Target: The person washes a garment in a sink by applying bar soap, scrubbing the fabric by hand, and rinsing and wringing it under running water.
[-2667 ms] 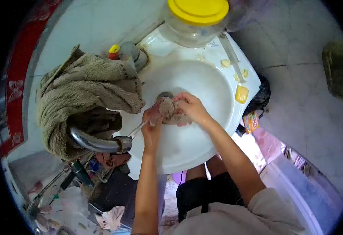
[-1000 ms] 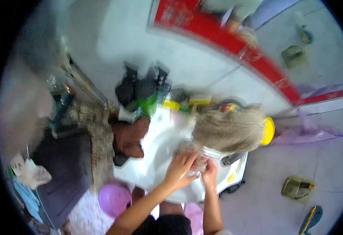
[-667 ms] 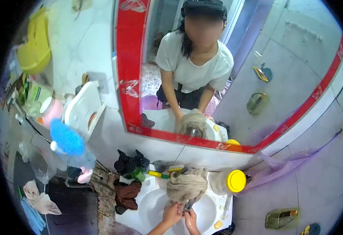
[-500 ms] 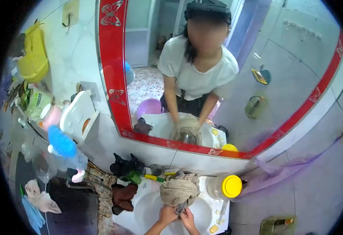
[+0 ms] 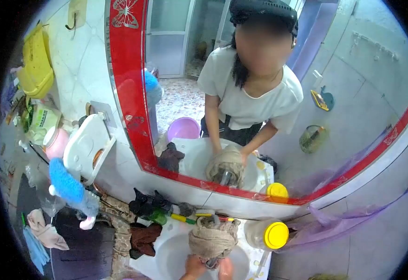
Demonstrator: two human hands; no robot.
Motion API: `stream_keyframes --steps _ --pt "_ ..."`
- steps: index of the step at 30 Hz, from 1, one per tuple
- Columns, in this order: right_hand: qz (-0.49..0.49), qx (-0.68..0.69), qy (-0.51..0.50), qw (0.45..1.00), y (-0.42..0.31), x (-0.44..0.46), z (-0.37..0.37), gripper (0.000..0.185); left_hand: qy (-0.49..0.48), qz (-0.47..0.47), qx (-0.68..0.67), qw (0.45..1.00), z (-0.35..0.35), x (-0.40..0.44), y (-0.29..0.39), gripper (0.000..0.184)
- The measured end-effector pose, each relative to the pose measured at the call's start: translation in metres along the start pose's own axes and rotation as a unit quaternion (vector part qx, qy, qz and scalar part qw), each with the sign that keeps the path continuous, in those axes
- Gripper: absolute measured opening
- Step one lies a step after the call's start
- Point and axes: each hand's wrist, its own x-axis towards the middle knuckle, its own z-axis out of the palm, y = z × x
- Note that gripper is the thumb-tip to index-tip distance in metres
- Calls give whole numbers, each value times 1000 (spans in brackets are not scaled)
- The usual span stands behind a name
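both hands are low in the view, in front of a bunched tan towel (image 5: 212, 240) that is draped over the tap. the left hand (image 5: 194, 267) is partly curled, its fingertips close to the metal spout (image 5: 211, 263) under the towel; the right hand (image 5: 226, 269) is just beside it, a little blurred, with its fingers pointing up toward the towel. how far each one is open, and whether either has hold of anything, i cannot tell, as the fingers are too small and partly hidden.

they are over the white sink (image 5: 170, 247), which is set in a white counter (image 5: 141, 265). the towel is above the bowl, near its back edge. to the right of the towel stands a clear jar with a yellow lid (image 5: 276, 235), and to the left a dark brown cloth (image 5: 145, 240) lies crumpled at the counter's edge. behind that cloth are some black bottles (image 5: 143, 201), with a yellow and green handle (image 5: 183, 218) lying near them.

above, a red-framed mirror (image 5: 128, 100) shows the person leaning over the sink in a pale top, forearms reaching down to the towel, with a purple tub (image 5: 184, 128) behind.
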Motion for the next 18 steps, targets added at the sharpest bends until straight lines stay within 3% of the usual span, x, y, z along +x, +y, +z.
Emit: stream_keyframes --steps 1,2,3,5,6,7,9,10,15,17,18 --pt "-155 -13 18 988 66 0 30 18 -27 -10 19 999 5 0 0 48" --pt "-191 -167 17 967 39 3 40 17 -54 -18 38 998 9 0 -1 53" --pt "-196 -199 12 960 18 3 56 16 -7 7 -123 992 30 -2 -19 48" --pt "-174 -189 1 966 4 4 77 16 88 53 -429 897 58 -2 -48 39" --pt "-166 -194 1 967 -1 3 83 16 112 79 -46 989 46 2 -47 54" --pt "-157 -193 1 969 -6 4 85 16 110 81 -47 990 42 2 -50 54" --pt "-142 -189 4 972 -7 4 82 16 47 55 -270 960 38 -3 -57 67" --pt "-135 -188 7 973 -8 4 78 16 43 55 -270 960 35 -4 -59 67" --pt "-115 -147 40 982 -15 6 27 16 -102 -109 -21 989 44 10 -65 39" --pt "174 -270 -82 944 21 8 2 27 -59 37 75 995 87 10 -111 33" --pt "142 -278 -103 944 -15 4 -14 24 -54 -6 -91 994 82 10 -105 31"
